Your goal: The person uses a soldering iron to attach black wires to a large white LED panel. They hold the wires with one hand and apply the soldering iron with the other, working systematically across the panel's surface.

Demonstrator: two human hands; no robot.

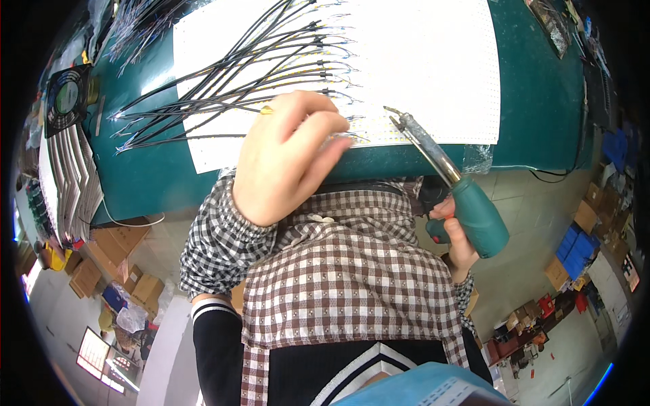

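Note:
My right hand is wrapped round the green handle of a soldering gun. The gun's metal barrel slants up and left, its tip over the near edge of a white board. My left hand reaches over the board's near edge, thumb and fingertips drawn together at the stripped end of the nearest black cable. Thin wires stick out just past those fingertips; the grip itself is partly hidden. Several more black cables lie across the board, their fine wire ends in a row, pointing right.
A green tabletop lies under the board. At the left are a black fan and a stack of folded white sheets. More loose wires lie at the far left. Clear plastic hangs by the near edge.

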